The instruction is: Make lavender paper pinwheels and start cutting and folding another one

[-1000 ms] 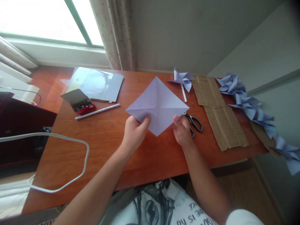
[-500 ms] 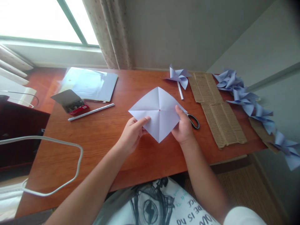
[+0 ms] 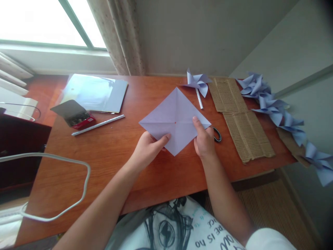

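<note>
Both hands hold a creased paper square over the table.

The left hand (image 3: 147, 147) and right hand (image 3: 204, 140) pinch the paper (image 3: 174, 119) by its lower edges, fingers closed on it. Creases and a centre dot are done; no cuts show yet. Scissors (image 3: 217, 134) lie beside it; a finished pinwheel (image 3: 197, 83) lies beyond.

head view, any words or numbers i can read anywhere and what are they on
"IS no": upside down on the white printed shirt at the bottom edge; the letters around it are cut off or too blurred to read.
Red box left of the white stick: any print is too small to read.
Creased paper square held by left hand and right hand: no writing, only a small orange dot at the centre.
</note>
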The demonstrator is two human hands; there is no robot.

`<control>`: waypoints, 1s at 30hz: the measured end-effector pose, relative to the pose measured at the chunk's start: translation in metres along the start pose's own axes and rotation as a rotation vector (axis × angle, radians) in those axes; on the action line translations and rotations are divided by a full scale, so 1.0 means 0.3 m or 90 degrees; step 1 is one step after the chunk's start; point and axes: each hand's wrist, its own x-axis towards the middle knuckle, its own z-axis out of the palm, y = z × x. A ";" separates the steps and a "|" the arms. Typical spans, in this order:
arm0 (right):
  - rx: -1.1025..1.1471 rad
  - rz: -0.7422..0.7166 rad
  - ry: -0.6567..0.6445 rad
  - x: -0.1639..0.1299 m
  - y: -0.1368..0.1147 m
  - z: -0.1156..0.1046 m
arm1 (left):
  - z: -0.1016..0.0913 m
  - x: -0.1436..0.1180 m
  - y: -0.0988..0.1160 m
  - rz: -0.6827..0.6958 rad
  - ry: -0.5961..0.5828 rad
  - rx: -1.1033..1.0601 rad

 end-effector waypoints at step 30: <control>-1.003 -0.121 -0.196 0.007 -0.152 -0.308 | -0.023 -0.003 0.026 0.052 0.105 -0.148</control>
